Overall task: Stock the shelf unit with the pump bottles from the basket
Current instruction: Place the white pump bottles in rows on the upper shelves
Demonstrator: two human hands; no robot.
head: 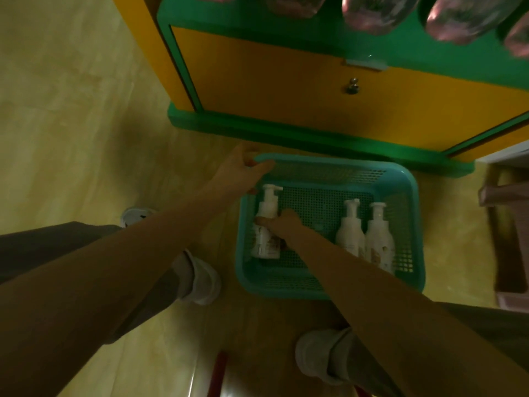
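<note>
Teal mesh plastic basket (406, 230): on floor before yellow-and-green shelf unit (315, 104).
White pump bottle (266, 224): at basket's left side, long axis toward shelf.
Right hand (282, 222): nearer, fingers wrapped round bottle.
Left hand (240, 167): gripping basket's far-left rim.
Two more white bottles (363, 233): basket's right side.

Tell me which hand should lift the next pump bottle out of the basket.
Right. The right hand already grips the leftmost pump bottle, while the left hand holds the basket rim.
</note>
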